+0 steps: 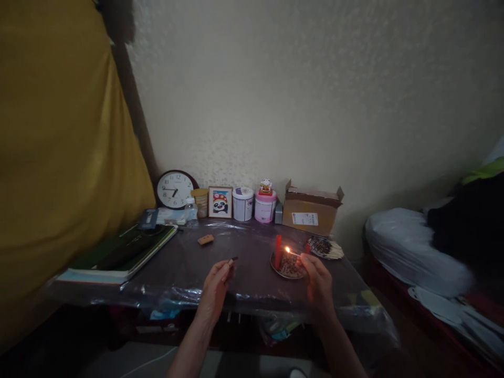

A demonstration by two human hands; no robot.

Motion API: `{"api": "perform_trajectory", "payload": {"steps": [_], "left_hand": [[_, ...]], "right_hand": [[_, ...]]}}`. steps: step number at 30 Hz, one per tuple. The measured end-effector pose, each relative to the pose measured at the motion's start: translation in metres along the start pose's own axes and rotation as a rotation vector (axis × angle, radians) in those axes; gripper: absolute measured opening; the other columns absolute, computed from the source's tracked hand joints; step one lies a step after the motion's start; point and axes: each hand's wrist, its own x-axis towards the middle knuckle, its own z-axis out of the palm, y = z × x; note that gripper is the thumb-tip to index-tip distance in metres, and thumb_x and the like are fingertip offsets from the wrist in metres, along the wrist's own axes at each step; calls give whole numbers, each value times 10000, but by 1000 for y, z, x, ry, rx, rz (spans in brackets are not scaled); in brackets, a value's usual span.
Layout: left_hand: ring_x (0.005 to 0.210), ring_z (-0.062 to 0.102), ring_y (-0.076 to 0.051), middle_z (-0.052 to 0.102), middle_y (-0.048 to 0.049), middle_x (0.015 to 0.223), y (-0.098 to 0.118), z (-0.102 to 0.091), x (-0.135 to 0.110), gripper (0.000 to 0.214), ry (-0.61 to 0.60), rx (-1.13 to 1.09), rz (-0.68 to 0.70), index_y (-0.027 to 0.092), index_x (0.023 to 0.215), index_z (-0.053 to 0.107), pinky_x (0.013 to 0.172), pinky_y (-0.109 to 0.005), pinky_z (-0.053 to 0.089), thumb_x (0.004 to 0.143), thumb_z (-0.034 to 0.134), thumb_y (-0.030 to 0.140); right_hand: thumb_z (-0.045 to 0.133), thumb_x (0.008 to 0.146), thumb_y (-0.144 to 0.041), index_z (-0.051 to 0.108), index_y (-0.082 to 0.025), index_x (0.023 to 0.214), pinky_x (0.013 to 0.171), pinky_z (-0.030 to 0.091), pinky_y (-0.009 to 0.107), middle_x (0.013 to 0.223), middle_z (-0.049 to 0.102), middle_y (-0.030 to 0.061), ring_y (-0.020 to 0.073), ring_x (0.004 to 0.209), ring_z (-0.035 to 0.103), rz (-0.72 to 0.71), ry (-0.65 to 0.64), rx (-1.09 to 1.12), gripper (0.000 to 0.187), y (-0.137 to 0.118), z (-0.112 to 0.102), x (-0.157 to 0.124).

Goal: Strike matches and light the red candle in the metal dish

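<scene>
My right hand (pixel 318 278) is closed in a pinch on a burning match (pixel 293 252), its flame pointing left. Beneath it lies a round metal plate (pixel 276 272) covered with small brownish bits. A red candle (pixel 278 253) stands upright on the plate's left side, just left of the flame; I see no flame on its top. Partly behind my right fingers is a second red candle (pixel 307 248). My left hand (pixel 217 281), apart from the plate, pinches a small dark-edged strip (pixel 233 260) that looks like a match striker.
Dark-headed matchsticks (pixel 326 248) lie heaped behind my right hand. A small brown box (pixel 205 240) rests at mid-table. Along the wall stand a clock (pixel 175 189), picture frame (pixel 220 202), white tin (pixel 243 205), pink tin (pixel 265 207) and cardboard box (pixel 309 212). Books (pixel 122 257) lie left.
</scene>
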Motion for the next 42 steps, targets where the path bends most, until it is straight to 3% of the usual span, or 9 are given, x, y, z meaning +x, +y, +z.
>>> {"api": "perform_trajectory", "payload": {"steps": [11,19,29,38,42], "left_hand": [[811,599,-148,659,-10,747,-1,1,2,203,6,-19,15,174,803,660,809,-289,418,662,702,313],[777,593,-143,650,-8,720,0,4,1,194,16,-15,25,171,783,655,762,-275,414,661,702,313],[778,588,-141,654,-18,754,-1,2,0,179,0,-10,27,172,810,655,767,-275,411,690,680,303],[801,590,-158,615,-4,673,0,2,0,183,8,-3,29,165,793,654,785,-290,414,678,689,303],[823,591,-164,640,-21,737,-1,1,1,203,19,0,24,165,800,655,782,-290,419,664,696,309]], "right_hand": [[782,550,-338,670,-183,688,691,528,305,671,631,0,152,652,605,105,14,131,236,-2,2,11],[793,547,-344,674,-189,695,627,530,292,738,644,28,169,674,604,-18,-26,37,245,5,-3,14],[738,616,-359,677,-189,738,571,507,278,669,636,21,163,632,600,52,-77,-15,218,6,-6,12],[750,581,-311,669,-193,699,562,503,258,680,635,6,155,621,603,125,-134,-25,186,-7,-4,10],[771,537,-288,664,-201,692,580,509,257,689,644,-6,155,633,615,166,-136,3,208,-7,-2,17]]}}
